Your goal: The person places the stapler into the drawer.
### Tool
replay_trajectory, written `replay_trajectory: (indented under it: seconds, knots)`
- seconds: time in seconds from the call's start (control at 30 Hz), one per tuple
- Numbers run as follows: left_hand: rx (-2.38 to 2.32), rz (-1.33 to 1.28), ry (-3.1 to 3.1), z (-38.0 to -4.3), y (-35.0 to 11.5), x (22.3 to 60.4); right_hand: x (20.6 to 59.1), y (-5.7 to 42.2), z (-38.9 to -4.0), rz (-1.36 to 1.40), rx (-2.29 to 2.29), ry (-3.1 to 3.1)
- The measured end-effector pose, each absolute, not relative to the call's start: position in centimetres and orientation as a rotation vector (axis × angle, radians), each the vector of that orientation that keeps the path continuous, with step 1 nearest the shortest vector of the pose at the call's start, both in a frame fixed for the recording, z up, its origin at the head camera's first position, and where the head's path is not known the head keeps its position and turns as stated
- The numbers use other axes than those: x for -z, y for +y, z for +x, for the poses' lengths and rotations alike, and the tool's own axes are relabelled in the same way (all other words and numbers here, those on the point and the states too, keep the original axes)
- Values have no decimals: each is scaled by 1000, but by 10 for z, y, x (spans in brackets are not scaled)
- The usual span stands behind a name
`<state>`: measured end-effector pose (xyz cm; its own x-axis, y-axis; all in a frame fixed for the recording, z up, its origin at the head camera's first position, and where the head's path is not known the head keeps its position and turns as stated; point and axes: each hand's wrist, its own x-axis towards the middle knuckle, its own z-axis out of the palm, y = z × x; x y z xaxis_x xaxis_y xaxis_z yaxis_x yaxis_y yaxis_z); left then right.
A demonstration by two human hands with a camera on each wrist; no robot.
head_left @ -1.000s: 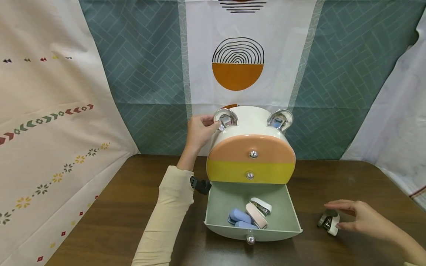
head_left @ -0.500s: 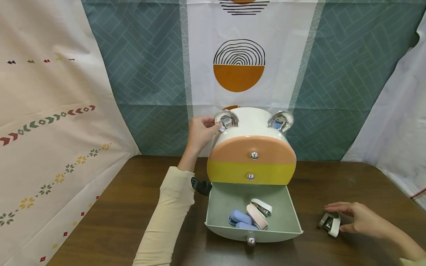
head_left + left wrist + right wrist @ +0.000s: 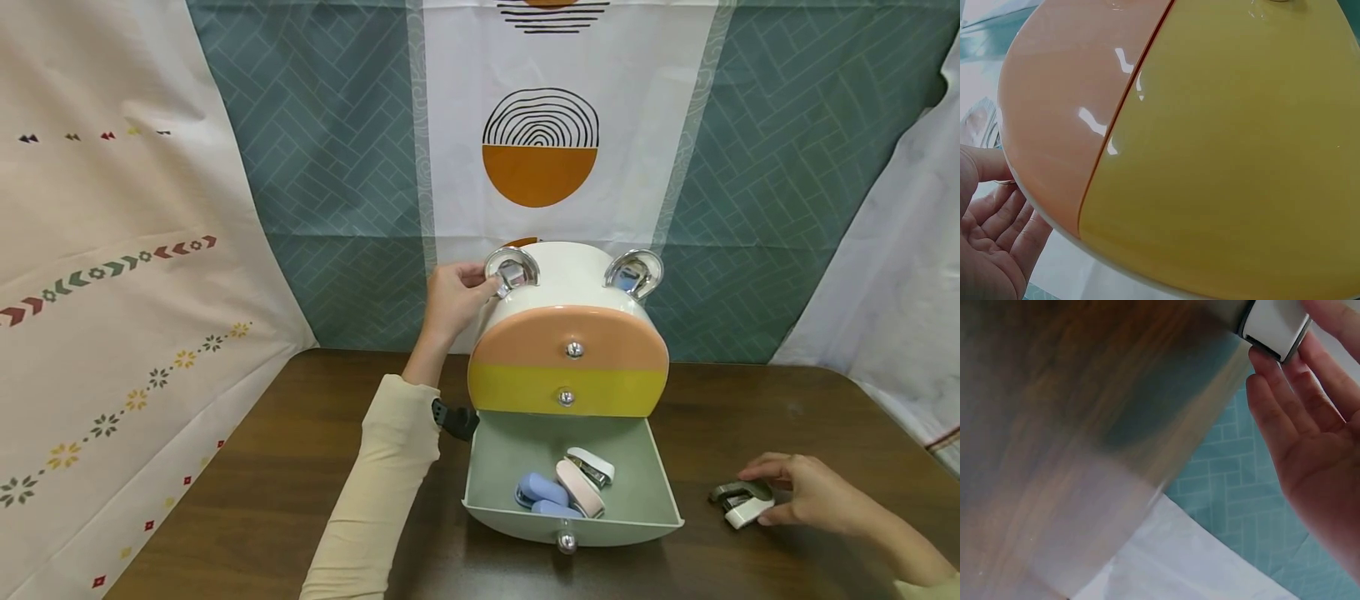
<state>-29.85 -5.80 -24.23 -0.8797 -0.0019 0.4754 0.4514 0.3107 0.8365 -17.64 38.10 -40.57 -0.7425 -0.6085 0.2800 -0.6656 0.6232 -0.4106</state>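
Observation:
In the head view my left hand (image 3: 456, 302) pinches the left silver ear (image 3: 513, 270) of a rounded, animal-shaped drawer box (image 3: 568, 271). The left wrist view shows its fingers (image 3: 999, 215) at the box's curved side. At the right, my right hand (image 3: 813, 498) holds a dark grey and white stapler (image 3: 750, 512) between thumb and fingers, low over the table. The right wrist view catches its white end (image 3: 1275, 328). The box's green bottom drawer (image 3: 637, 500) is pulled out. Inside lie a white stapler (image 3: 592, 462), a pink stapler (image 3: 580, 488) and blue staplers (image 3: 542, 487).
Above the green drawer, the peach drawer (image 3: 525, 337) and yellow drawer (image 3: 517, 390) are closed. The box stands on a dark wooden table (image 3: 300, 467). Patterned cloths (image 3: 337, 167) hang behind and at both sides. A black band with a small device (image 3: 457, 421) is on the left wrist.
The fingers of my right hand have closed in on the stapler, which has turned and lies at a different angle. My left hand keeps its hold on the ear; the drawer is unchanged.

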Motion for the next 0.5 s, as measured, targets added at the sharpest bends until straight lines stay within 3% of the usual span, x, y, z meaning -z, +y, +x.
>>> replay_trajectory:
  seconds: [0.5]
  knots:
    - [1621,-400,-2182,-300,-58,244,385,368,-156,842,-751,-2731]
